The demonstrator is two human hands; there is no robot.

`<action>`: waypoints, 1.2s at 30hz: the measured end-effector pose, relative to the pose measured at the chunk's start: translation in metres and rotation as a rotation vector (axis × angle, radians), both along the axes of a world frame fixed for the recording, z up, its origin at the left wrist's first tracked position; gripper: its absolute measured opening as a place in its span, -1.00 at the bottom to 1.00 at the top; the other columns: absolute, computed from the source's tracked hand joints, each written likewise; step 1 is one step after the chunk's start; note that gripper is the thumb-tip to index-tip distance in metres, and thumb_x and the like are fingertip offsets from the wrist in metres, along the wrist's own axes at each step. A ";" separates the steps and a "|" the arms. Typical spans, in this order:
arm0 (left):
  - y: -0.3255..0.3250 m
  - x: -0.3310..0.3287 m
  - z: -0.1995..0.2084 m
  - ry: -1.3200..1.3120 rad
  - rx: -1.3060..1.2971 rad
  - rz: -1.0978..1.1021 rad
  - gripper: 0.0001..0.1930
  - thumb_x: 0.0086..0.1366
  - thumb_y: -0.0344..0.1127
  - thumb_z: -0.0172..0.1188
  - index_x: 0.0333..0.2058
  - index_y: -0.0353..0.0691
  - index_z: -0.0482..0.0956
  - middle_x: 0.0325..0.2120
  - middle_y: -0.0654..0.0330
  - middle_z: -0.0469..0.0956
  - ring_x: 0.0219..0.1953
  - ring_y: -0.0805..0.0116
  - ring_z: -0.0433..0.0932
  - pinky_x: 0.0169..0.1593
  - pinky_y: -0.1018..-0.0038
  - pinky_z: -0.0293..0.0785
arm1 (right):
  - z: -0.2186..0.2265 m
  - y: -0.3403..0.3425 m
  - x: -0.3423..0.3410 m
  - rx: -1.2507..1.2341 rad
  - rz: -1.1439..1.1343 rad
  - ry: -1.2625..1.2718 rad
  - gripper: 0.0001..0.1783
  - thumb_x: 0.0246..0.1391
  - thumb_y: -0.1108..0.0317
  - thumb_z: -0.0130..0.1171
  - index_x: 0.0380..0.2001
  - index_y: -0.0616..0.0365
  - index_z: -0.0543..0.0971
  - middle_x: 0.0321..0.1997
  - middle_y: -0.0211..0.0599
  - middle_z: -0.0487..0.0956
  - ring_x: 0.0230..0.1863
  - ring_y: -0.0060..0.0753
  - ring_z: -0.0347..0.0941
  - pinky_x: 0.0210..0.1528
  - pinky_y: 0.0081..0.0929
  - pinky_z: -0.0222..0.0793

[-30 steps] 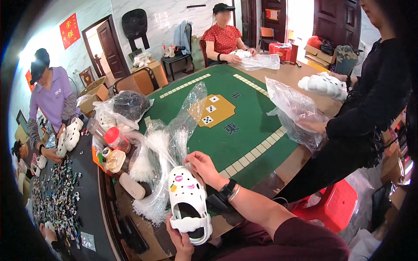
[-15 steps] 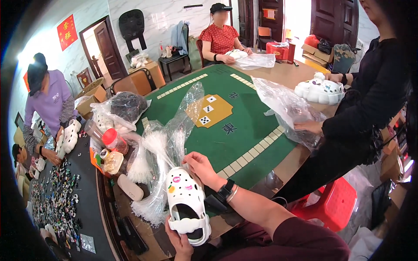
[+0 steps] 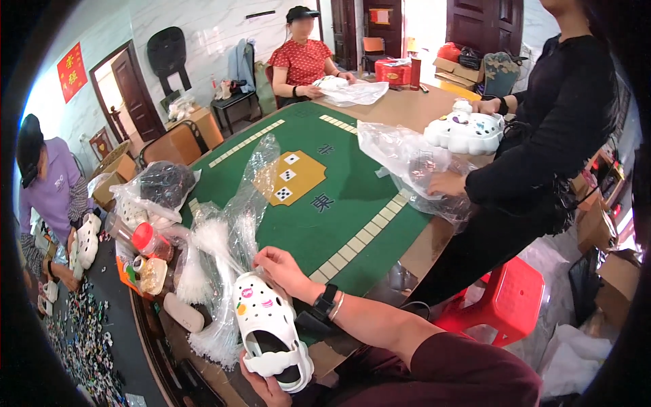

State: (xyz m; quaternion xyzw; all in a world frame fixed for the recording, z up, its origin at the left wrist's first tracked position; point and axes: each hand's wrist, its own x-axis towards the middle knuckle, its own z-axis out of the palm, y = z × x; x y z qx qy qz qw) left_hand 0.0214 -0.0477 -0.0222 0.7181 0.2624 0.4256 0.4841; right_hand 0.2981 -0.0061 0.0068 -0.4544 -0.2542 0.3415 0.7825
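Operator: In the head view, where is my clog?

Helper: Your white clog (image 3: 263, 324) is in front of you, over the near edge of the table (image 3: 352, 163). Its toe points away from you, and the strap is at your side.

Operator: How far is my work on it?

Helper: Three charms are in place on the toe: one pink charm (image 3: 247, 293), one orange charm (image 3: 241, 308) and one more pinkish charm (image 3: 268, 303). Many holes around them are bare. I judge that the decorating is at least partly done, but whether these bare holes need anything, I cannot tell.

Operator: And how do I hold it?

Helper: Your left hand (image 3: 266, 389) is closed around the heel end, from the near left side, so this hand seems to carry the clog. Your right hand (image 3: 280, 270) is just beside the tip of the toe. Its thumb and fingers are bent close together, near the white strands (image 3: 209, 239). Perhaps they pinch one thin strand, but it is too small to see, so I cannot tell if this grip is closed on something.
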 end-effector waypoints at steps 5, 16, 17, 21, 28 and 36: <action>0.008 -0.010 -0.019 0.053 -0.023 -0.062 -0.33 0.39 -0.11 -0.03 0.27 -0.44 -0.03 0.22 -0.14 0.17 0.23 0.04 0.22 0.23 0.23 0.16 | 0.007 -0.004 -0.001 0.016 0.027 -0.011 -0.86 0.22 0.31 0.07 -0.37 0.13 0.49 -0.40 -0.57 0.51 -0.56 -0.83 0.15 -0.53 -0.76 0.09; 0.010 -0.010 -0.019 0.021 -0.070 -0.023 -0.31 0.36 -0.07 0.06 0.26 -0.42 0.02 0.19 -0.11 0.22 0.20 0.05 0.26 0.22 0.22 0.19 | 0.004 -0.002 -0.002 0.016 0.019 -0.036 -0.84 0.21 0.29 0.06 -0.36 0.14 0.49 -0.38 -0.57 0.51 -0.50 -0.79 0.23 -0.48 -0.75 0.16; 0.005 -0.006 -0.015 -0.026 -0.144 -0.022 -0.30 0.36 -0.09 0.07 0.26 -0.42 0.02 0.20 -0.10 0.21 0.21 0.07 0.25 0.23 0.22 0.18 | 0.003 -0.002 -0.001 0.009 0.017 -0.037 -0.84 0.22 0.28 0.06 -0.35 0.14 0.49 -0.37 -0.57 0.52 -0.50 -0.79 0.23 -0.47 -0.74 0.17; 0.007 -0.008 -0.019 0.010 -0.167 0.000 -0.33 0.37 -0.13 0.05 0.26 -0.42 0.01 0.22 -0.11 0.19 0.22 0.07 0.25 0.24 0.23 0.17 | 0.003 -0.002 -0.001 0.004 0.021 -0.048 -0.84 0.22 0.30 0.05 -0.35 0.15 0.49 -0.36 -0.55 0.52 -0.46 -0.77 0.26 -0.42 -0.73 0.20; 0.002 -0.008 -0.008 0.052 -0.112 -0.021 -0.33 0.39 -0.15 0.01 0.28 -0.45 -0.03 0.22 -0.15 0.19 0.22 0.04 0.25 0.24 0.21 0.16 | 0.001 0.000 0.000 -0.002 0.015 -0.043 -0.82 0.22 0.30 0.07 -0.34 0.21 0.50 -0.36 -0.44 0.53 -0.34 -0.67 0.36 -0.25 -0.65 0.28; -0.002 -0.003 0.000 0.009 -0.164 -0.014 -0.32 0.38 -0.16 0.03 0.28 -0.45 -0.02 0.23 -0.14 0.17 0.24 0.05 0.21 0.25 0.22 0.14 | -0.007 0.005 0.000 0.067 -0.001 -0.060 -0.81 0.21 0.30 0.07 -0.35 0.22 0.50 -0.37 -0.45 0.54 -0.36 -0.67 0.35 -0.28 -0.66 0.28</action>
